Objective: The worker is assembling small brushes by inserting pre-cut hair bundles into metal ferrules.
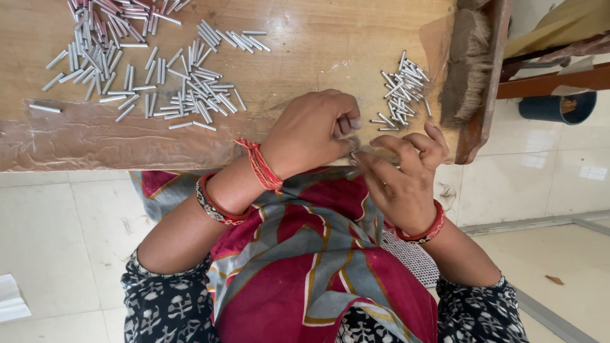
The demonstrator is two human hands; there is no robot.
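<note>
My left hand [311,130] is curled into a loose fist at the front edge of the wooden table [305,38], with thumb and fingers pinched together. My right hand [400,174] faces it with bent fingers, and the fingertips of both hands meet at the table edge. A small silver metal tube [357,152] seems to be pinched between them, mostly hidden by fingers. A small heap of short metal tubes [401,92] lies just beyond my right hand. A larger scatter of tubes [190,95] lies to the left, and a big pile [105,32] sits at the far left.
A brush with brown bristles [467,63] lies along the table's right edge. Brown tape [95,136] covers the front left of the table. A red and grey scarf [318,254] covers my lap. The floor is pale tile, with a dark blue tub [559,107] at the right.
</note>
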